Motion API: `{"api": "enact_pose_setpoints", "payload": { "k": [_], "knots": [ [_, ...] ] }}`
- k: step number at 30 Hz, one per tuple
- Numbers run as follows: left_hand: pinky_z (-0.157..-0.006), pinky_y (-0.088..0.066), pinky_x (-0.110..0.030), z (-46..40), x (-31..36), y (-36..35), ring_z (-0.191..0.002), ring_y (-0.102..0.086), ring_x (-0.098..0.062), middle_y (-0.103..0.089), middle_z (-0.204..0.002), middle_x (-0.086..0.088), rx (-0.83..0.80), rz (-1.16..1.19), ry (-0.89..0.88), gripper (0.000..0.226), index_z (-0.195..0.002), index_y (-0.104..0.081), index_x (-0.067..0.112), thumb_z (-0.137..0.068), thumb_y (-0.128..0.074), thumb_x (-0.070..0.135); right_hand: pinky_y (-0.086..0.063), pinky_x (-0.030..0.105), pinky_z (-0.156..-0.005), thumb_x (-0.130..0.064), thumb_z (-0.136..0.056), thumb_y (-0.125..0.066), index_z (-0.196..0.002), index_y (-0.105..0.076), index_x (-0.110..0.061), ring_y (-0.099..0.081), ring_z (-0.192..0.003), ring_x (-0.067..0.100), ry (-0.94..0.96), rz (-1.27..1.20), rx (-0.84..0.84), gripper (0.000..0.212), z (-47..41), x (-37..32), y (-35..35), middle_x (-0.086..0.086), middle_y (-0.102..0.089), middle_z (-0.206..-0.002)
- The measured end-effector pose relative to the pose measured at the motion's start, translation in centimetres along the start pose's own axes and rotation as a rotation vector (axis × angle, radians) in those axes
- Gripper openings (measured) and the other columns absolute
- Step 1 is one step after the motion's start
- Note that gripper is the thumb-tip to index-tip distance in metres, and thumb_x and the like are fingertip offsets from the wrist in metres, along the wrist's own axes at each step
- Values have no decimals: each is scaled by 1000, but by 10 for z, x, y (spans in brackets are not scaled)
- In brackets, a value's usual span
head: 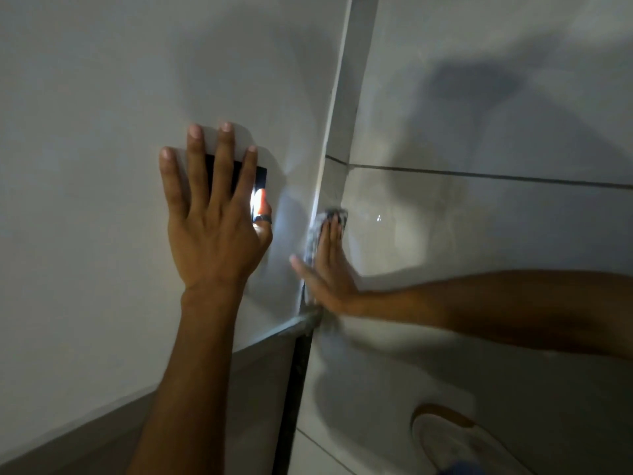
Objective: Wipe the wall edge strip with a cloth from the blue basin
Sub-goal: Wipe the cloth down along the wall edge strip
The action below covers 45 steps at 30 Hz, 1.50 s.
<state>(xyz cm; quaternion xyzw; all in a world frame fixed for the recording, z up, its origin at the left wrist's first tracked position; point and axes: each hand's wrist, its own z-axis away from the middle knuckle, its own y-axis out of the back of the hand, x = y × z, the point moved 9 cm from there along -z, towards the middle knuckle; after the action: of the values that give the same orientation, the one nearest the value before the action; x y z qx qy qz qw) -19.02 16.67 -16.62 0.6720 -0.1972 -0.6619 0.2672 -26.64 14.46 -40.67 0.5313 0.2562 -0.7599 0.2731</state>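
Observation:
The pale wall edge strip (pixel 334 97) runs from the top centre down to a lower corner. My right hand (pixel 325 269) presses a grey patterned cloth (pixel 313 234) flat against the strip near its lower end, fingers pointing up. My left hand (pixel 212 214) lies flat on the white wall to the left, holding a dark phone (pixel 261 186) whose light shines toward the strip. The blue basin is not in view.
White tiled wall (pixel 479 217) with a dark grout line lies right of the strip. A grey baseboard (pixel 260 365) and a dark gap run below the corner. A white shoe (pixel 459 443) shows at the bottom right.

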Motion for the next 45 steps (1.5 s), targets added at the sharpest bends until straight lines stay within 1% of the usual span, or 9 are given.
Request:
{"api": "enact_pose_setpoints", "payload": {
  "k": [5,11,16,20,24,29,36,40,45],
  "knots": [
    [-128,15,-51,1,1,0,-166,-4,-38,-5,-182,-8,19,20,8,70,-171,-27,24,-108,-44,49,1,50,-136,-62,-94,-42,-163,11,-3,11,-164,31,3,12,269,104,-88,-37,77,18,13,-175],
    [-127,27,-46,10,2,-2,-165,0,-37,-8,-181,-7,7,1,9,83,-174,-20,24,-102,-53,49,4,50,-135,-65,-97,-35,-163,12,-5,16,-164,29,27,60,259,100,-116,-53,108,16,17,-175],
    [-130,20,-49,15,1,-1,-164,-11,-41,-29,-175,-10,22,-16,33,71,-170,-33,22,-105,-50,43,12,53,-133,-72,-95,-36,-156,23,3,25,-160,38,82,260,-48,115,-30,-16,25,24,29,-169],
    [-132,17,-50,14,0,3,-163,-12,-40,-35,-172,-11,64,-49,33,64,-168,-39,20,-106,-38,38,7,54,-134,-86,-89,-33,-138,54,-26,38,-156,27,80,223,-353,116,43,27,-35,3,49,-162],
    [-131,19,-51,13,0,4,-164,-7,-41,-20,-179,-10,28,-14,15,72,-172,-28,21,-105,-41,42,11,46,-134,-88,-84,-30,-148,45,-22,35,-158,22,31,74,-104,118,8,5,-8,2,42,-167],
    [-129,13,-54,2,3,7,-166,-4,-41,-6,-182,-7,-53,85,68,77,-173,-24,25,-103,-49,48,1,48,-136,-63,-90,-48,-163,11,-4,9,-165,32,-35,-43,238,111,-63,-35,57,18,12,-175],
    [-130,-5,-65,-26,12,3,-165,-8,-47,-3,-182,-5,-70,128,104,70,-172,-28,28,-107,-46,48,-4,51,-135,-62,-95,-39,-165,-1,-5,4,-165,33,69,-34,378,98,-154,-64,141,18,4,-176],
    [-130,0,-62,-46,25,2,-166,-5,-42,-4,-182,-7,-72,167,136,68,-170,-33,25,-106,-44,48,-10,57,-134,-57,-97,-39,-165,-4,-6,1,-165,35,116,-88,473,92,-192,-75,180,18,1,-176],
    [-129,9,-56,-55,45,-9,-167,2,-39,3,-182,-10,-103,184,145,76,-173,-24,23,-105,-46,50,-13,59,-133,-46,-103,-46,-161,-14,5,-7,-163,42,200,-105,562,84,-201,-77,187,27,-9,-173]
  ]
}}
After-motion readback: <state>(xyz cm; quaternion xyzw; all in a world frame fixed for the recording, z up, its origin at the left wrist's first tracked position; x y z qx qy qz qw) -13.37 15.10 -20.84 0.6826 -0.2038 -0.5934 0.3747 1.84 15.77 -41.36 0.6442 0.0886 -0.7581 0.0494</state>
